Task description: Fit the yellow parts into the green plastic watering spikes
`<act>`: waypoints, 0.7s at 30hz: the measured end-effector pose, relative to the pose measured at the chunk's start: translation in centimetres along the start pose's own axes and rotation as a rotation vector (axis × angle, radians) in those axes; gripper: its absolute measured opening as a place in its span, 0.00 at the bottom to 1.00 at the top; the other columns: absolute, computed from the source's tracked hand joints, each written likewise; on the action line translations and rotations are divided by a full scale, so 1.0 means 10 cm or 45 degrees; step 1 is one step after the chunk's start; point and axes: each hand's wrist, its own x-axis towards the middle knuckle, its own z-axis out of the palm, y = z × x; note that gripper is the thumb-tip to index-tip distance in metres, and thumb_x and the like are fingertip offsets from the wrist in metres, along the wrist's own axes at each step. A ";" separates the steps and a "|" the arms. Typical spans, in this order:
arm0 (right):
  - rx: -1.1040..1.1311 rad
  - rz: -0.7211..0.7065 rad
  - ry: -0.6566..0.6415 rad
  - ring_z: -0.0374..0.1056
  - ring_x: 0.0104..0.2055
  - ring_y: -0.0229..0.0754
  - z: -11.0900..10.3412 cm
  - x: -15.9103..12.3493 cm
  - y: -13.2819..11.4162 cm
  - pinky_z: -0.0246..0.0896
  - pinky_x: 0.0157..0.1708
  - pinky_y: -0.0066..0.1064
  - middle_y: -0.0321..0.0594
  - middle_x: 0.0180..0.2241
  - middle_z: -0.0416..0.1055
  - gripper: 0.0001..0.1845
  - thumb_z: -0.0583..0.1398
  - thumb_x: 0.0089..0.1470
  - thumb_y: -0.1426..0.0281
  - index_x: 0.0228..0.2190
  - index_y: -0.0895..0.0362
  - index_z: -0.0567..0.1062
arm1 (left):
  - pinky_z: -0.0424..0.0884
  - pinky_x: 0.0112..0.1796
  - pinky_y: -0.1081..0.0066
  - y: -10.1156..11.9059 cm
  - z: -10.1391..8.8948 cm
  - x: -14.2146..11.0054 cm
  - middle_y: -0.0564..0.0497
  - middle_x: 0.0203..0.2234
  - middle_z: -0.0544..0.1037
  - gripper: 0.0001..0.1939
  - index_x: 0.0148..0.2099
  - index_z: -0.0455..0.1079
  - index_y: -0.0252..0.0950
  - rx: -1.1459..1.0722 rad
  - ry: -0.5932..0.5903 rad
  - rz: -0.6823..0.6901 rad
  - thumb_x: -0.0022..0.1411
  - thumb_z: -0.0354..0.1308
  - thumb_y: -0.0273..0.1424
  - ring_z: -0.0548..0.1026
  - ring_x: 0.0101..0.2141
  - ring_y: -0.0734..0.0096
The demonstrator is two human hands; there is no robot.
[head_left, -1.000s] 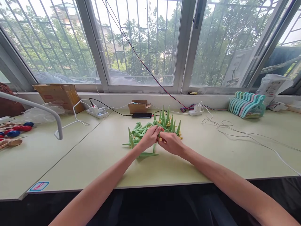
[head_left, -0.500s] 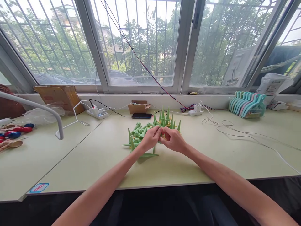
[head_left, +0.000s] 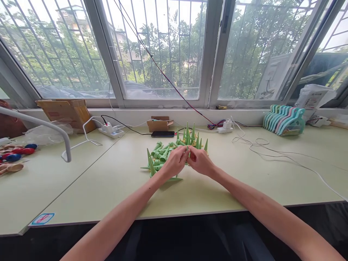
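Note:
My left hand (head_left: 175, 161) and my right hand (head_left: 201, 160) meet over the middle of the table, fingertips pinched together. Between them is a green plastic watering spike (head_left: 187, 148), mostly hidden by the fingers. Under and left of my left hand lies a heap of green spike parts (head_left: 157, 154), some with wide round ends, others pointed. Just beyond my right hand several green spikes (head_left: 187, 133) stand tip up, with small yellow pieces around their bases. One long spike (head_left: 174, 179) lies flat on the near side of the heap.
Behind the heap lie a black phone (head_left: 162, 134) and a small cardboard box (head_left: 160, 124). White cables (head_left: 261, 145) trail across the right side, near pastel hangers (head_left: 284, 121). At left are a power strip (head_left: 112, 131), a white lamp arm (head_left: 66, 143) and wooden spoons (head_left: 13, 168).
My hands have drawn closer together, and the left fingers have shifted slightly right around the spike. The whole view has shifted a little. The heap looks the same.

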 end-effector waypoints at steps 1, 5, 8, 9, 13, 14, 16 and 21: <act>0.010 -0.014 -0.003 0.51 0.20 0.31 0.00 0.00 0.00 0.47 0.23 0.24 0.28 0.17 0.60 0.03 0.55 0.51 0.69 0.28 0.55 0.64 | 0.60 0.33 0.71 0.01 0.00 0.00 0.52 0.25 0.66 0.16 0.30 0.59 0.36 0.006 -0.006 0.004 0.70 0.41 0.36 0.62 0.28 0.72; 0.030 -0.062 -0.004 0.49 0.19 0.31 0.01 0.00 0.03 0.47 0.22 0.23 0.27 0.17 0.57 0.03 0.55 0.52 0.71 0.27 0.55 0.63 | 0.64 0.36 0.70 0.02 0.00 -0.02 0.50 0.30 0.70 0.15 0.36 0.64 0.36 0.008 -0.010 0.012 0.70 0.41 0.36 0.67 0.31 0.71; 0.007 -0.075 0.039 0.49 0.19 0.31 -0.02 0.02 0.07 0.47 0.22 0.24 0.28 0.16 0.56 0.11 0.55 0.54 0.68 0.22 0.55 0.59 | 0.66 0.38 0.70 0.03 0.00 -0.03 0.48 0.38 0.71 0.14 0.48 0.64 0.37 -0.014 0.054 -0.010 0.71 0.41 0.37 0.70 0.33 0.72; -0.018 -0.070 0.066 0.49 0.19 0.31 -0.04 0.04 0.09 0.48 0.22 0.24 0.28 0.16 0.55 0.14 0.55 0.55 0.67 0.21 0.55 0.57 | 0.67 0.37 0.70 0.03 0.00 -0.03 0.48 0.40 0.70 0.14 0.50 0.63 0.38 -0.015 0.093 -0.025 0.71 0.41 0.37 0.70 0.32 0.73; -0.174 -0.080 0.360 0.52 0.20 0.32 -0.19 0.10 0.17 0.50 0.24 0.25 0.30 0.17 0.57 0.16 0.56 0.57 0.65 0.21 0.55 0.58 | 0.66 0.32 0.71 0.03 -0.02 -0.02 0.48 0.42 0.67 0.13 0.49 0.62 0.38 -0.003 0.249 -0.065 0.70 0.41 0.37 0.65 0.24 0.79; -0.207 -0.077 0.450 0.53 0.20 0.33 -0.24 0.11 0.19 0.51 0.25 0.25 0.30 0.18 0.58 0.16 0.55 0.58 0.65 0.21 0.55 0.59 | 0.66 0.32 0.71 0.03 -0.02 -0.01 0.48 0.41 0.66 0.13 0.48 0.62 0.38 -0.002 0.272 -0.072 0.70 0.41 0.37 0.65 0.24 0.79; -0.257 -0.086 0.600 0.55 0.21 0.33 -0.33 0.13 0.24 0.52 0.25 0.25 0.31 0.18 0.60 0.15 0.55 0.59 0.64 0.23 0.55 0.61 | 0.66 0.32 0.71 0.03 -0.02 0.00 0.49 0.40 0.66 0.12 0.47 0.63 0.37 0.001 0.293 -0.082 0.70 0.42 0.37 0.64 0.24 0.80; -0.337 -0.090 0.775 0.58 0.23 0.34 -0.45 0.18 0.39 0.55 0.27 0.25 0.33 0.22 0.63 0.12 0.54 0.61 0.64 0.28 0.56 0.65 | 0.66 0.32 0.72 0.01 0.01 -0.01 0.49 0.41 0.67 0.11 0.45 0.63 0.38 0.004 0.239 -0.071 0.70 0.43 0.36 0.65 0.25 0.80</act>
